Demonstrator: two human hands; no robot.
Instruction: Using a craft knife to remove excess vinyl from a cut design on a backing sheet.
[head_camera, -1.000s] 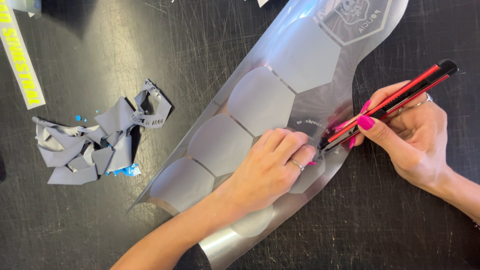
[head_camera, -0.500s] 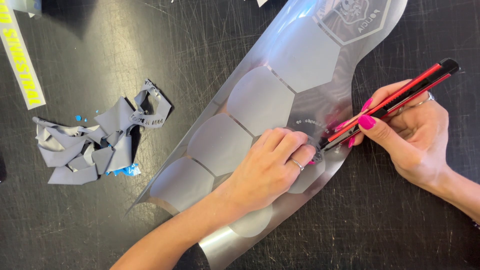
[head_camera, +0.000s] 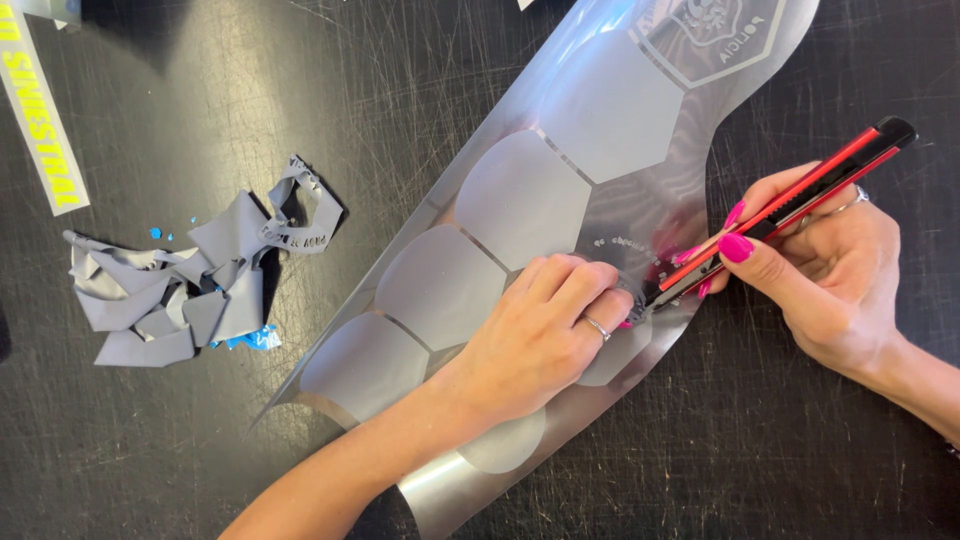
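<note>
The silver sticker sheet (head_camera: 560, 180) lies slantwise mid-bench, pinned flat by the left hand (head_camera: 540, 330), while the right hand (head_camera: 830, 270), fingers closed around a red knife (head_camera: 780, 215), picks at small cut letters, needing a light, steady tip.

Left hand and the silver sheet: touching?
Touching. Head view: left hand lies flat on the silver sheet, fingertips pressed beside the knife tip.

scrap pile (head_camera: 190, 290) far left, bare table (head_camera: 780, 450) lower right
</note>
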